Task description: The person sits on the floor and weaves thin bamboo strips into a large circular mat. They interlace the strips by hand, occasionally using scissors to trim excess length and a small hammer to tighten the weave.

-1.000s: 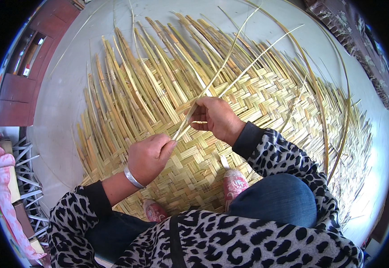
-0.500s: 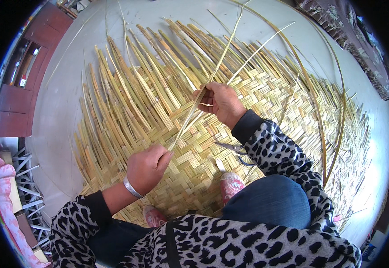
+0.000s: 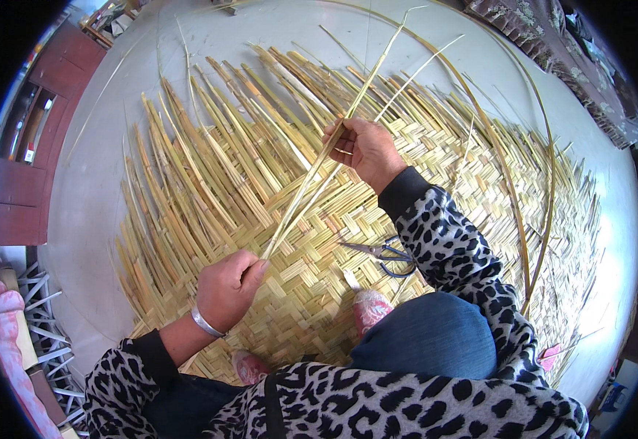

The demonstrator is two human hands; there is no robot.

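Since a moment ago, the right hand (image 3: 366, 150) is moving up and away from the body, and the left hand (image 3: 229, 287) is staying low near the knees, so the long strips (image 3: 311, 192) between them are stretching out straighter. The right hand is closing its fingers around the upper part of the strips, out over the loose ends of the mat. The left hand is pinching the lower end of the same strips tight, just above the woven part. The strips are running up in a slant from the left hand, through the right hand, and on past it toward the far floor (image 3: 84, 190). Under both hands the big woven mat (image 3: 319, 293) is lying flat on the floor, with many unwoven strips fanning out at its far side. A pair of scissors (image 3: 385, 253) is lying on the mat beside the right sleeve, close to a pink shoe (image 3: 371, 307). A silver bangle (image 3: 205, 322) is sitting on the left wrist. I think the thin strips could snap or split if the hands are pulling too hard, and they could slip out if the left pinch is going loose. The sleeve could also be bumping the scissors.
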